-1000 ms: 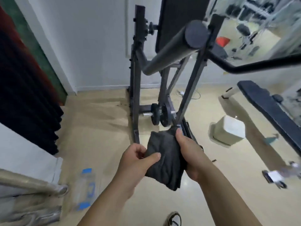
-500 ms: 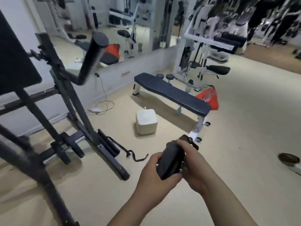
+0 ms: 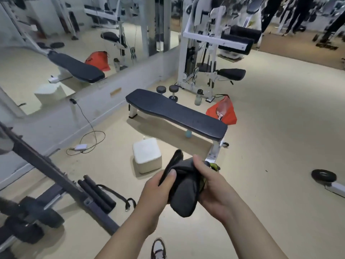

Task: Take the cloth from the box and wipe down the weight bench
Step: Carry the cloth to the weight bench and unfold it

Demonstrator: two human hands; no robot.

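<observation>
Both hands hold the dark grey cloth [image 3: 183, 193], bunched up, in front of the body above the floor. Left hand [image 3: 156, 193] grips its left side, thumb on top. Right hand [image 3: 211, 186] wraps around the right side, fingers closed over the fabric. Something yellow-green shows at the right hand's edge, possibly part of the cloth, hard to tell. White box [image 3: 146, 156] sits on the floor just ahead of the hands, lid on. Weight bench [image 3: 175, 114], black pad on white legs, stands beyond the box, apart from the cloth. Orange bag [image 3: 224, 114] behind the bench. Bottle [image 3: 198, 97] near the far machine. A shoe [image 3: 158, 248] shows at the bottom.
</observation>
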